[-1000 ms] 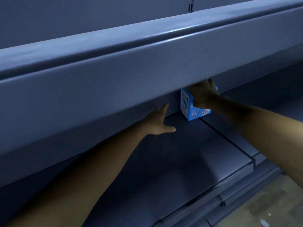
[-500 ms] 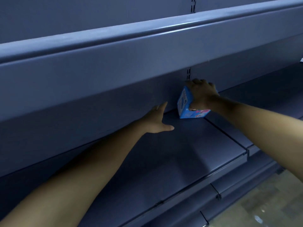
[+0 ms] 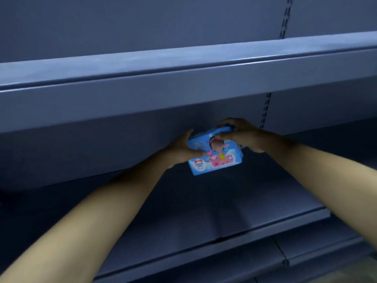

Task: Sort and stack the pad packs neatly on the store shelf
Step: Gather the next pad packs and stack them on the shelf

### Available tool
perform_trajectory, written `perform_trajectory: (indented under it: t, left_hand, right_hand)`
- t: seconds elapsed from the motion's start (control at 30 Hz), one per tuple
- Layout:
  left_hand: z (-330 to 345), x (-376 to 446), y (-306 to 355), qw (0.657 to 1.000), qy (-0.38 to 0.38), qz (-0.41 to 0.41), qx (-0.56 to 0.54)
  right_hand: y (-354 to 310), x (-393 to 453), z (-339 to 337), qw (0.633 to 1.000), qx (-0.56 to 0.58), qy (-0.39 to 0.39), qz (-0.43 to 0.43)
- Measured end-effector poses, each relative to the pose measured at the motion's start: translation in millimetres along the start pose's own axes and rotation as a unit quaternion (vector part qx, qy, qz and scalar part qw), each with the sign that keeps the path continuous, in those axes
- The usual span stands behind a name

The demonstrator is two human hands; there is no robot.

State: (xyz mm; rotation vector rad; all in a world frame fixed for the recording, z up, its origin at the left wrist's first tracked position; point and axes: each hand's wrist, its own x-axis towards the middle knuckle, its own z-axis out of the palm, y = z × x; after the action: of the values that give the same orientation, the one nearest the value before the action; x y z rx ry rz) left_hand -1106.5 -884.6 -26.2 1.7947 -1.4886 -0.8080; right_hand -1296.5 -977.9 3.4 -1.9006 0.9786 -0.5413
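A light blue pad pack (image 3: pixel 214 158) with a cartoon girl and pink print stands near the back of the grey shelf board (image 3: pixel 204 211), its printed face turned toward me. My left hand (image 3: pixel 179 149) grips its left end, thumb across the front. My right hand (image 3: pixel 242 135) holds its top right corner from above, fingers curled over the top edge and thumb on the front. The back of the pack is hidden.
The upper shelf's front lip (image 3: pixel 183 78) overhangs just above my hands. A slotted upright (image 3: pixel 265 111) runs down the back wall beside my right hand. A seam (image 3: pixel 279 250) splits the lower shelf at the right. Bare floor shows at the bottom right corner.
The pack has been turned from end-on to face me and shifted left. My left hand, which lay flat on the shelf, has risen and taken hold of the pack's left end.
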Motion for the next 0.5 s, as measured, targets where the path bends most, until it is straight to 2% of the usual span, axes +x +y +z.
perform_trajectory:
  t: [0.17, 0.33, 0.5]
  left_hand:
    - [-46, -43, -24, 0.999, 0.007, -0.015, -0.042]
    - [-83, -103, -45, 0.998, 0.043, -0.023, -0.030]
    - [-119, -174, -71, 0.994, 0.098, -0.031, -0.025]
  right_hand:
    - [-23, -4, 41, 0.995, -0.013, -0.094, 0.037]
    - [-60, -20, 90, 0.977, -0.066, -0.205, -0.012]
    - [-95, -40, 152, 0.971, -0.065, -0.220, -0.069]
